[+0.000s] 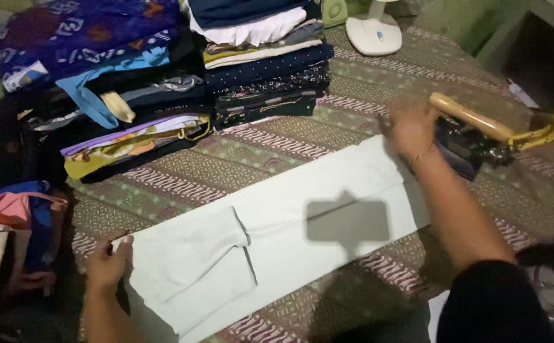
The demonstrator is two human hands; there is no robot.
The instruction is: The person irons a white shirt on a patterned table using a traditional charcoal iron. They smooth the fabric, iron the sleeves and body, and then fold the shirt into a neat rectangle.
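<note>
We are in a home ironing spot: folded clothes stacks [162,70], a charcoal iron [473,136], a batik-covered surface [277,149].

Left hand [108,260] low at near left, palm down, fingers flat and together. Right hand [411,127] stretched far right, arm extended, fingers curled downward, blurred, thin bracelet at wrist.

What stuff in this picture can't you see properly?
- Right hand: blurred in the head view, so its fingers can't be told apart.
- Iron: partly hidden behind that hand and blurred.
- Pale green cloth: a dark shadow covers its middle.
- Left hand: its arm is cut off by the bottom edge.
</note>
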